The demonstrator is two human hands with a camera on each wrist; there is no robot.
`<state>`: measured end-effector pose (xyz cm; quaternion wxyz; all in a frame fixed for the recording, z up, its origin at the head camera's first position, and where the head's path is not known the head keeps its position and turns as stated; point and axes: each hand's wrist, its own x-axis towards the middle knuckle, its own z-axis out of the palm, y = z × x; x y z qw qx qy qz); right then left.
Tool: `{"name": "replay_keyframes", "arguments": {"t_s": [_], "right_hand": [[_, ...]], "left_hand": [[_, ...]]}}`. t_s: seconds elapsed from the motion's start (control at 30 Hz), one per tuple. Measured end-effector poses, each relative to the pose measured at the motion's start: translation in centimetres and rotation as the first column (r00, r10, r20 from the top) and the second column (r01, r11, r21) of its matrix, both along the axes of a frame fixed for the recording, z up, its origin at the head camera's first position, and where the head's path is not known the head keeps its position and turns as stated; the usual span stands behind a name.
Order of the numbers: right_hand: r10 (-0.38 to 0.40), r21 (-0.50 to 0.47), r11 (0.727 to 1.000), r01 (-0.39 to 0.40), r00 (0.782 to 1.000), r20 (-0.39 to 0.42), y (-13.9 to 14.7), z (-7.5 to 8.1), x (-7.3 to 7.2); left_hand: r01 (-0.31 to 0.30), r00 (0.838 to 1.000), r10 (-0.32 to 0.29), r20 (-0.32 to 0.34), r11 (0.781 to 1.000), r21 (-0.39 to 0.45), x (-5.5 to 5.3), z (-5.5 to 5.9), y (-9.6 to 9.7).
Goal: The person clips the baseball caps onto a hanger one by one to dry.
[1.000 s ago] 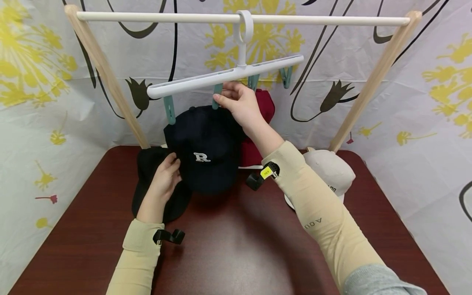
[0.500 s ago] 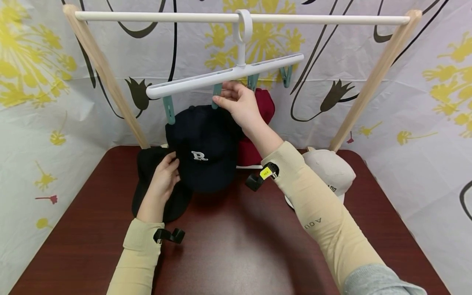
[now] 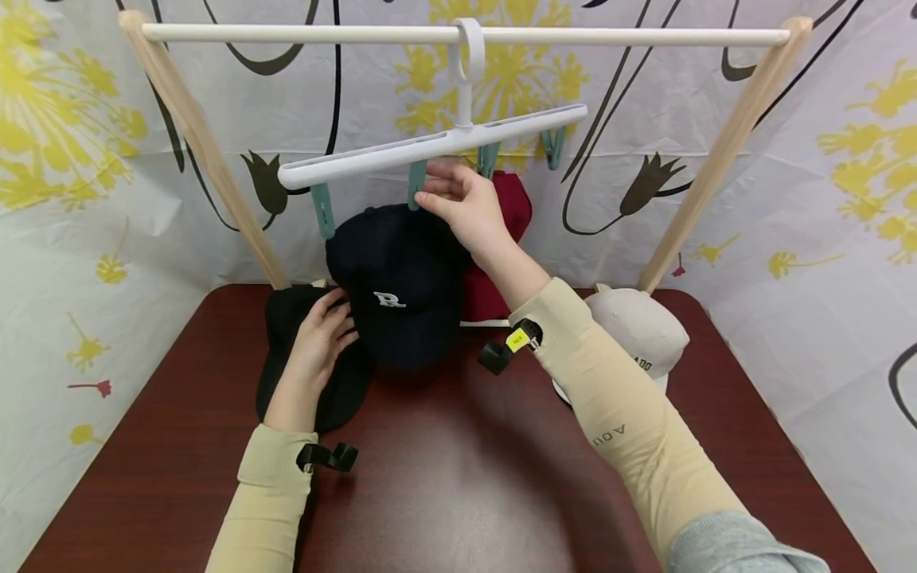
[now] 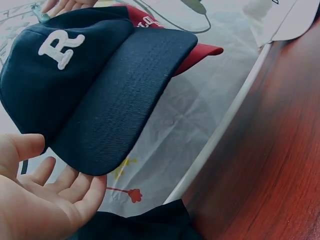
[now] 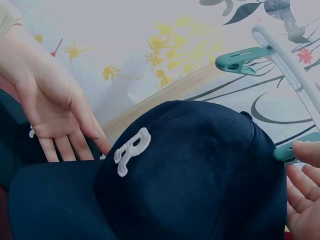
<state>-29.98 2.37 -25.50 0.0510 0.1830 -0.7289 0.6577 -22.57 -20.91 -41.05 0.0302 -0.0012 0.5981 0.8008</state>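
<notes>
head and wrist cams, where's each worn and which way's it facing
Head: on the head, facing forward and down at the navy baseball cap; left hand, right hand, sleeves show.
Left wrist: worn there, facing the brim; left hand close, right fingers at top.
Right wrist: worn there, facing the crown; both hands show.
Wrist views share the white R.

Head view bright, mostly sharp; wrist views hazier, bluish.
Head: soft glare on wood tabletop [image 3: 423, 509], lower centre, diffuse shadow to its right; navy cap [image 3: 411, 259] near-black mid-frame. Right wrist: backdrop [image 5: 115, 25] washed out up top.
</notes>
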Motion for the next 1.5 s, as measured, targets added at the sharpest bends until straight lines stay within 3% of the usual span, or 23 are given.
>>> {"name": "replay_keyframes", "arguments": {"t_s": [0.2,0.53,1.0,1.5], "right_hand": [[0.004,0.014,1.000,-0.004,1.000,-0.026,0.4,-0.3,0.2],[-0.013,0.012,1.000,0.014,0.998,-0.059,1.3,-0.6,0.4],[-0.022,-0.009,1.000,0.021,0.991,-0.132,2.9,-1.7,0.3],[-0.067,-0.018,0.998,0.065,0.985,-0.156,5.3,-2.4,1.8]], "left_hand": [[0.026,0.998,-0.024,-0.060,0.999,0.039,0.1,0.1,0.0],[0.016,0.999,-0.013,-0.051,0.999,0.052,0.2,0.1,0.2],[-0.015,0.997,0.016,-0.071,1.000,0.009,0.5,0.3,0.6],[0.042,0.989,-0.055,-0.139,0.995,-0.091,1.0,0.8,1.9]]}}
